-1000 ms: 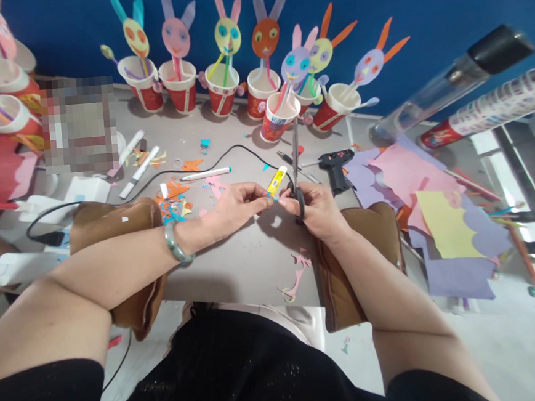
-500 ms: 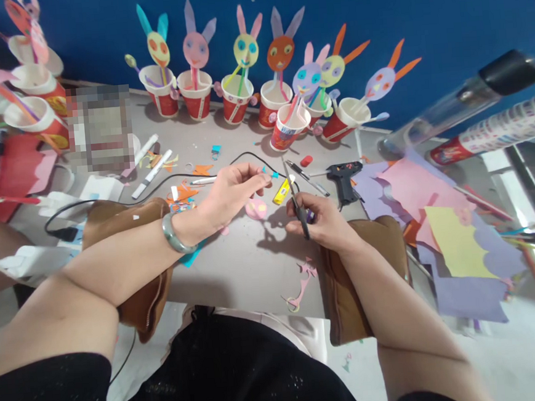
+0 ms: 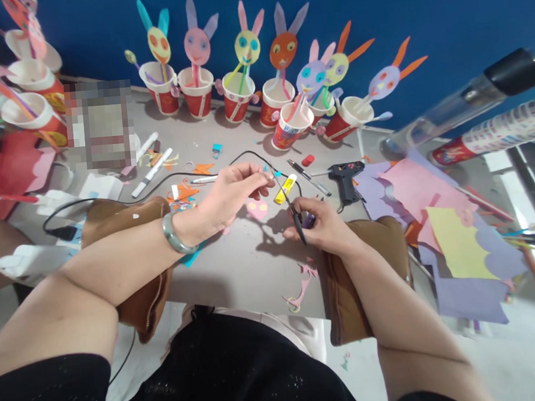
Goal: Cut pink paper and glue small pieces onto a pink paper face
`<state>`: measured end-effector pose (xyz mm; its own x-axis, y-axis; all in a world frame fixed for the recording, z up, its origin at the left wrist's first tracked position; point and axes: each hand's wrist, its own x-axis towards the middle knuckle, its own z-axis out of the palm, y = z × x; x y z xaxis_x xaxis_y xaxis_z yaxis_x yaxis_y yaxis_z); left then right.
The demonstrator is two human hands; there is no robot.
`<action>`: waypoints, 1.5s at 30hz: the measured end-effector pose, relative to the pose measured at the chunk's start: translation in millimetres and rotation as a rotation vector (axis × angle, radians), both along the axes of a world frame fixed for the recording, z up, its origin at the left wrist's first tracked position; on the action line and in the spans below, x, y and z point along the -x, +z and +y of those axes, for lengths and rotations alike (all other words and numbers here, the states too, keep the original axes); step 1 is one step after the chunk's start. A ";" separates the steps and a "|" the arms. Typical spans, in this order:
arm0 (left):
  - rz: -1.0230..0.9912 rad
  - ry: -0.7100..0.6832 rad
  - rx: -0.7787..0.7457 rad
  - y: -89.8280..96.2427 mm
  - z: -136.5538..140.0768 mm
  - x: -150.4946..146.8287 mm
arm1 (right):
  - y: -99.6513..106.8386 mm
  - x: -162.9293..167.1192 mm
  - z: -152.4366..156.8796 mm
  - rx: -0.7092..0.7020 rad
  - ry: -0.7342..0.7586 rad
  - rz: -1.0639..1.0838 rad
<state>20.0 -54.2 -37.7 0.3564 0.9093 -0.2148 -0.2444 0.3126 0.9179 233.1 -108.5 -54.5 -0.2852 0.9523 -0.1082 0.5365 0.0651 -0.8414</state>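
Note:
My left hand [image 3: 234,194] is closed in a pinch at the fingertips, with a tiny blue piece of paper [image 3: 267,169] showing there. My right hand [image 3: 322,224] grips black-handled scissors [image 3: 297,221]. Their blades point up and left, and the tips reach the blue paper by my left fingertips. Below my left fingers a pink paper face [image 3: 257,208] with pale yellow spots lies on the table. A yellow tube [image 3: 286,188] rests just beyond the scissors.
Several red cups with paper rabbits, including a front cup [image 3: 290,134], line the blue wall. A black glue gun [image 3: 347,179] and coloured paper [image 3: 460,241] are at right. Brown cushions [image 3: 370,279] lie under both forearms. A black cable [image 3: 164,181] crosses the table.
The scissors have swung left, bringing their tips to the blue paper at my left fingertips. My left hand stays nearly in place.

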 end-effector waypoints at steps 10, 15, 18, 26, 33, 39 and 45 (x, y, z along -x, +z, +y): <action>0.012 -0.013 0.022 -2.2 -1.8 -0.6 | 0.2 2.8 -1.1 0.021 -0.021 0.041; 0.000 -0.020 0.002 -2.8 -1.6 0.0 | 1.3 3.5 -1.2 0.049 -0.032 0.063; 0.003 -0.023 -0.002 -2.8 -1.4 0.3 | 1.2 3.1 -1.3 0.050 -0.036 0.075; -0.005 -0.026 -0.003 -2.4 -1.3 -0.1 | 1.0 1.8 -1.4 0.054 -0.037 0.076; -0.001 -0.034 -0.016 -5.1 -1.1 0.4 | 0.3 1.9 -1.1 0.063 -0.035 0.101; -0.005 -0.034 -0.026 -6.6 -1.5 1.5 | 0.2 1.8 -0.8 0.064 -0.033 0.107; -0.007 -0.036 -0.019 -6.4 -2.6 1.3 | 1.7 2.3 -1.5 0.065 -0.045 0.096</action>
<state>18.7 -56.8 -44.1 0.3904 0.8997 -0.1952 -0.2399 0.3041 0.9219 230.8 -110.0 -52.8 -0.2540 0.9564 -0.1444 0.4545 -0.0138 -0.8906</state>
